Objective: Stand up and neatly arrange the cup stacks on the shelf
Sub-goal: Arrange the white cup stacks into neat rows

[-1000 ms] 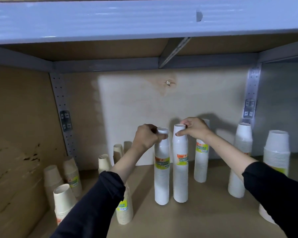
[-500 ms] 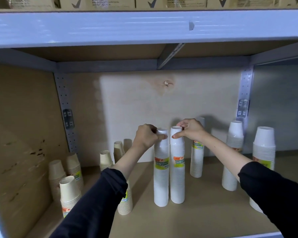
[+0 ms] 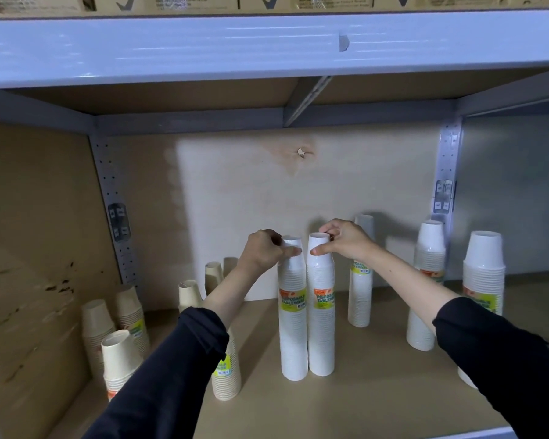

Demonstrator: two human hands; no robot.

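Two tall white cup stacks stand upright side by side at the middle of the shelf board (image 3: 362,407). My left hand (image 3: 263,250) grips the top of the left stack (image 3: 293,337). My right hand (image 3: 343,239) pinches the top cup of the right stack (image 3: 322,334). Both stacks wear a yellow and orange label. Behind my right hand a third white stack (image 3: 360,299) stands near the back wall. Two more white stacks (image 3: 427,289) (image 3: 484,274) stand upright to the right, the last one partly hidden by my right sleeve.
Several shorter beige cup stacks stand at the left: one at the front (image 3: 119,359), two behind it (image 3: 130,312), one under my left arm (image 3: 225,378), others near the back (image 3: 189,294). The upper shelf beam (image 3: 267,49) hangs overhead with cartons on it.
The view has tilted up and back slightly, showing cartons on the upper shelf. Both hands stay on the tops of the two middle stacks, which remain touching and upright.
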